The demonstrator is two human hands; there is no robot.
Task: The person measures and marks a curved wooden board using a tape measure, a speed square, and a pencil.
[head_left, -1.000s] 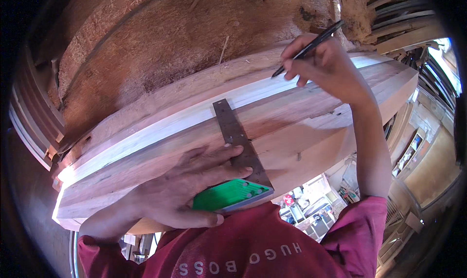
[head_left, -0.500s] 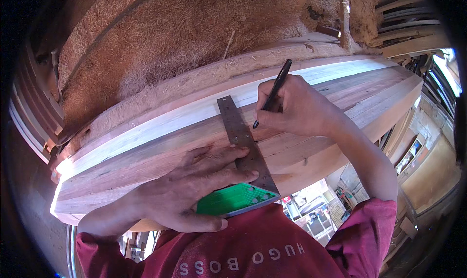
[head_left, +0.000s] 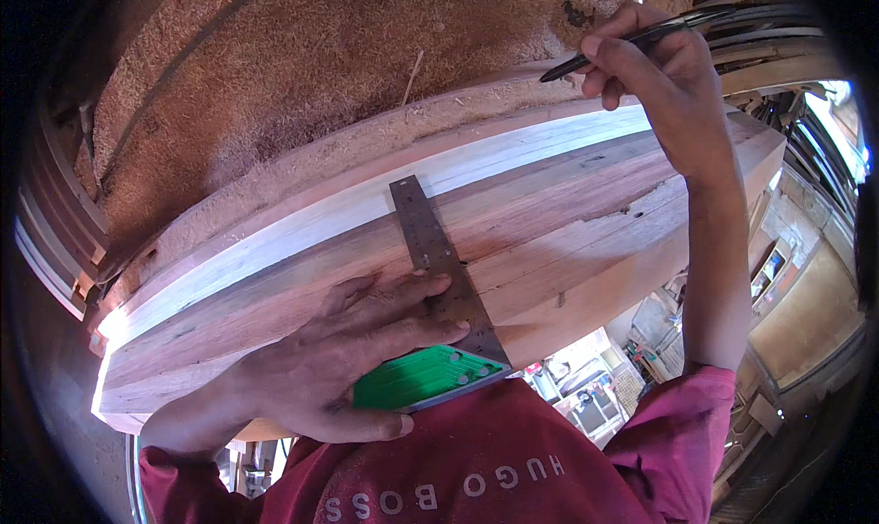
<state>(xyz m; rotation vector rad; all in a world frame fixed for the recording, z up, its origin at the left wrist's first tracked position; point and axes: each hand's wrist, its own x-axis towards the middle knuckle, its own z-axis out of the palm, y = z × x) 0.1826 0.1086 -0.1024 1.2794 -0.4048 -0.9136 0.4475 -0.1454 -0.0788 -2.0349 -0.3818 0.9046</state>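
Observation:
My left hand (head_left: 330, 368) lies across a try square, its fingers pressing on the dark metal blade (head_left: 427, 235) and its thumb along the near edge of the green handle (head_left: 403, 382). The blade lies crosswise over a row of long wooden boards (head_left: 247, 304) set side by side, with the handle at their near edge. Up at the right, my right hand (head_left: 678, 84) holds a black pen (head_left: 566, 68) between thumb and fingers. Its tip points left, and the hand is raised clear of the square.
Wood shavings and sawdust (head_left: 275, 93) are heaped beyond the boards. Stacked timber strips stand at the left (head_left: 59, 185) and far right (head_left: 765, 52). Below the near edge, at the right, shelves with small items (head_left: 595, 396) show.
My right hand has lifted the pen away from beside the blade, up and to the right, and the pen has tilted toward level. My left hand stays on the square; the whole view has shifted slightly.

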